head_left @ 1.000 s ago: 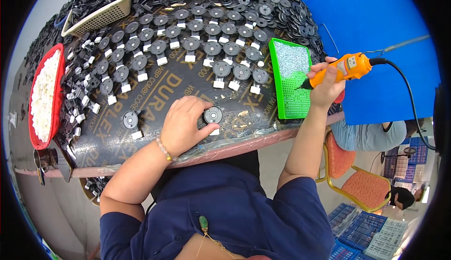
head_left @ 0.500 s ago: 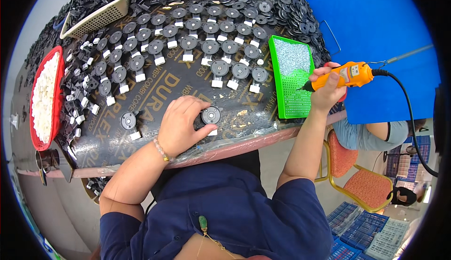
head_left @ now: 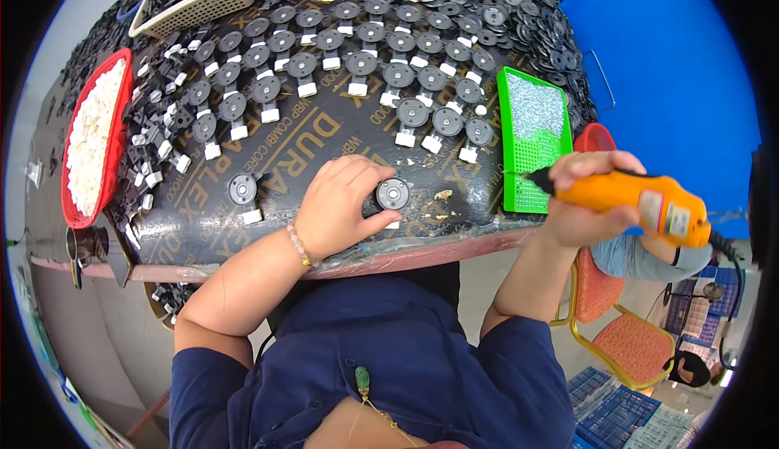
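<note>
My left hand lies on the table with thumb and fingers curled round a black wheel-shaped part, its white block partly hidden by the thumb. In my right hand is an orange electric screwdriver, fingers wrapped round its body and its dark tip pointing left. That tip hangs above the left side of a green tray, which holds small silvery pieces, probably screws. A single black wheel with a white block rests on the table left of my left hand.
Rows of similar black wheel assemblies cover the table beyond. Loose black discs are heaped at the back. A red basket of white pieces stands left, a beige basket behind. A blue panel rises at right, near another person's sleeve.
My right hand has brought the screwdriver nearer to me and tipped it, its tip moving from over the tray's middle toward the left rim. My left hand keeps its hold. The view has shifted slightly.
</note>
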### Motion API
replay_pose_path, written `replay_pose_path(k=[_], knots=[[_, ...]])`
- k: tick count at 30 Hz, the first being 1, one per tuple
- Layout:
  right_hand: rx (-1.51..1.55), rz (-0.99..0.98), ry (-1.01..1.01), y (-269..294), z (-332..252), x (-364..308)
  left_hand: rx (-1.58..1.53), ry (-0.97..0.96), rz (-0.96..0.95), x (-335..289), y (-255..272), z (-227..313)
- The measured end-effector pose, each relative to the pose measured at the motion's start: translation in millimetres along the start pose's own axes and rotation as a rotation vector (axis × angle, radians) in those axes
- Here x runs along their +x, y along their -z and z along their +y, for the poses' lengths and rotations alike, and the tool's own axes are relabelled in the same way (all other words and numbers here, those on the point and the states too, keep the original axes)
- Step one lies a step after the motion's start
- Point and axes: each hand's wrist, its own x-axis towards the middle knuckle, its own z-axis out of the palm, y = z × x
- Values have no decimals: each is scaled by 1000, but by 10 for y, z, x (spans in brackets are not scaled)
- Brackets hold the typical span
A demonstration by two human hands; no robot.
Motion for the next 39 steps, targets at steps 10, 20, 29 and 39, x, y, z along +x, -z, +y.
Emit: replay_pose_path(k=[10,20,29,39], knots=[[209,-339,-348,-959,196,-507,13,-56,24,-35,-20,-58],[202,-335,-447,-1040,255,-605,-29,-60,10,-33,-38,-72],[160,-389,-445,-1052,248,-546,-38,-13,-83,-28,46,6],[-12,-201,-81,-153,2,38,302,118,-71,-324,839,149]])
